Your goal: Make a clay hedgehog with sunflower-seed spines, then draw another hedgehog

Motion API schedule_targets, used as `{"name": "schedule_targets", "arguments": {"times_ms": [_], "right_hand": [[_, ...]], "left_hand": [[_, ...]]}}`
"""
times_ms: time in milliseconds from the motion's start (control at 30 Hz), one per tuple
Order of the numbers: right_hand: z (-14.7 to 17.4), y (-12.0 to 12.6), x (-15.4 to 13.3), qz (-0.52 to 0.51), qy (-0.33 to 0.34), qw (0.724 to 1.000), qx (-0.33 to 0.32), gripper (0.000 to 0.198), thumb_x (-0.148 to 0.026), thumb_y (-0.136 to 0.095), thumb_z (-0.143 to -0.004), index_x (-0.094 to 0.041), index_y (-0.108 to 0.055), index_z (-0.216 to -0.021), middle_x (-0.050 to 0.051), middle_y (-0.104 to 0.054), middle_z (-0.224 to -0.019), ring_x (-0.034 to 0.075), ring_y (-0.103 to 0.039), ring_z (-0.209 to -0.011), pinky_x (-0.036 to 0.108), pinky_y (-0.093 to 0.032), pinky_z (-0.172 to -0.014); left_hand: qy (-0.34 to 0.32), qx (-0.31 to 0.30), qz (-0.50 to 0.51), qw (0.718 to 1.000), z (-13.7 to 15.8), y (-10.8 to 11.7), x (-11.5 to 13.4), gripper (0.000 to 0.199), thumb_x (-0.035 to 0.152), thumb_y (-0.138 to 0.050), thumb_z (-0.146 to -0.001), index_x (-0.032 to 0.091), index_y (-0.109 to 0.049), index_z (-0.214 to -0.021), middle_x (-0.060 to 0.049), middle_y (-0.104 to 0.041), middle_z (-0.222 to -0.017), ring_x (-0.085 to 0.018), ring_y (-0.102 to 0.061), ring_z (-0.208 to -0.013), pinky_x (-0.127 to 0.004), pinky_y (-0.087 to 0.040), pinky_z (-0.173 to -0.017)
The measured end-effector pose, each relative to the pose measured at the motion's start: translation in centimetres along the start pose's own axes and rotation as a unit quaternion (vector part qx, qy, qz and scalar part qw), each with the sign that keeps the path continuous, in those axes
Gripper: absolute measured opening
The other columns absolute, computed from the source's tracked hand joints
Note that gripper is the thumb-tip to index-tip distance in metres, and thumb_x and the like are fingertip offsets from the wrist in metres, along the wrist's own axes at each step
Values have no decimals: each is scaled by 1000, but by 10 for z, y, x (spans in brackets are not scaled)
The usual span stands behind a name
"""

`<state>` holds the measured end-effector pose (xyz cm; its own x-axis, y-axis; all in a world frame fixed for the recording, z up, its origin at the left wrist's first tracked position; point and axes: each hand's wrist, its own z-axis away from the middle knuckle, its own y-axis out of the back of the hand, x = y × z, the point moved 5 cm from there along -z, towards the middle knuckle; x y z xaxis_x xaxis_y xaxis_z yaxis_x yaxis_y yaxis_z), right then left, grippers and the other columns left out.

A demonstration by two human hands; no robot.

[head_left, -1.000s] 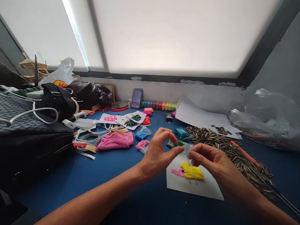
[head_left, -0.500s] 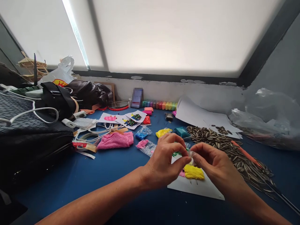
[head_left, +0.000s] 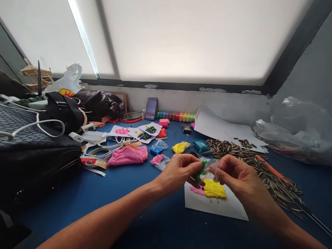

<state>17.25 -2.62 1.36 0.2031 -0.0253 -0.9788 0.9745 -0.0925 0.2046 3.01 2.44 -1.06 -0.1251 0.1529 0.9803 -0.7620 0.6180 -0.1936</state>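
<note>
Left hand point(head_left: 178, 172), shifted, now grips green clay point(head_left: 203, 166) in a clear plastic bag point(head_left: 211, 166); right hand point(head_left: 238, 176) pinches it, apparently steadying.

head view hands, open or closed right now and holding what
Left hand: closed, holding a clear bag with green material in it.
Right hand: closed, pinching the same clear bag.

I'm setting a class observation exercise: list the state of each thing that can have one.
Left hand, pinching green bag
Right hand, pinching its clear end
Green bag, crumpled, held up
Paper, flat, partly covered in clay
Seeds, loosely heaped
Pink cloth, bunched up
Blue bag, crumpled
Teal packet, plump
Clear bag, crumpled
Blind, lowered
</note>
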Motion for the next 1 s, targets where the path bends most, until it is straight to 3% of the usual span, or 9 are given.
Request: {"name": "schedule_targets", "arguments": {"times_ms": [100, 233, 333, 533, 733, 867, 1000], "right_hand": [[0, 1, -2, 17, 20, 1000, -1, 36, -49, -73, -72, -22, -51, -66, -2, -56, -68, 13, -52, -60, 25, -45, -52], [-1, 2, -7, 42, 85, 995, 5, 24, -45, -70, -77, -22, -65, -72, 3, -67, -83, 20, -61, -81, 30, -51, -72], [-1, 2, -8, 59, 104, 993, 15, 23, -46, -70, -76, -23, -72, -75, 4, -71, -87, 23, -63, -86, 32, -51, -78], [-2, 1, 3, 14, -34, 999, -8, 36, -52, -78, -63, -22, -73, -81, 5, -72, -76, 22, -64, -64, 31, -49, -51], [-5, -3, 3, 48, -29, 996, -67, 41, -62, -66, -73, -21, -71, -76, 4, -69, -70, 18, -62, -60, 27, -46, -49], [-3, -2, 4, 4, -56, 997, -51, 37, -56, -72, -69, -20, -70, -76, 3, -69, -71, 17, -61, -59, 26, -48, -49], [0, -2, 6, -56, -77, 995, -44, 35, -52, -74, -70, -21, -69, -87, 4, -72, -80, 20, -66, -63, 30, -52, -53]], "left_hand": [[0, 24, 31, 999, -1, 2, -1, 46, 51, -76, -66, 9, -62, -79, -2, -61, -67, -13, -64, -56, -24, -52, -57], [-4, 43, 25, 999, 0, 5, 1, 43, 46, -79, -64, 8, -63, -76, -2, -62, -65, -12, -63, -55, -21, -50, -54], [-8, 49, 29, 998, -1, 6, 1, 39, 40, -81, -62, 8, -63, -75, -2, -62, -64, -12, -64, -57, -21, -49, -55], [-16, 45, 44, 998, -2, 7, -1, 34, 34, -81, -62, 9, -66, -78, -2, -64, -66, -10, -61, -57, -22, -47, -57], [-29, 35, 14, 999, -1, 5, -2, 32, 36, -80, -66, 10, -66, -80, -1, -63, -67, -10, -59, -58, -23, -46, -58], [-31, 11, -12, 999, 0, 2, 2, 39, 48, -73, -73, 10, -66, -79, -3, -63, -69, -12, -61, -61, -24, -48, -59], [-23, 36, -16, 999, 0, 5, 3, 42, 50, -74, -70, 9, -67, -76, -3, -63, -67, -12, -59, -59, -24, -49, -58]]}}
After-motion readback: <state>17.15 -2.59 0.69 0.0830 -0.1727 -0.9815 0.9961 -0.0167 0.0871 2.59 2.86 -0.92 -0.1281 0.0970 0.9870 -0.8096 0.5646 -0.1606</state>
